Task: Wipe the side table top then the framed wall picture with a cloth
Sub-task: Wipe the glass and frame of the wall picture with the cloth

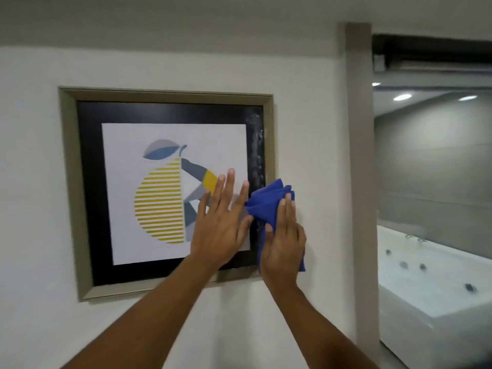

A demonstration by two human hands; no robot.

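The framed wall picture (87, 182) hangs on the white wall, with a beige frame, a black mat and a print of a yellow striped circle. My left hand (222, 222) lies flat on the glass at the picture's lower right, fingers spread. My right hand (283, 241) presses a blue cloth (266, 203) against the right side of the frame, over the black mat and beige edge. Smeared marks show on the glass above the cloth. The side table is not in view.
A beige pillar (359, 155) stands right of the picture. Beyond it a glass pane (431, 169) looks onto a white bathtub (426, 288) with round jets. White wall surrounds the frame.
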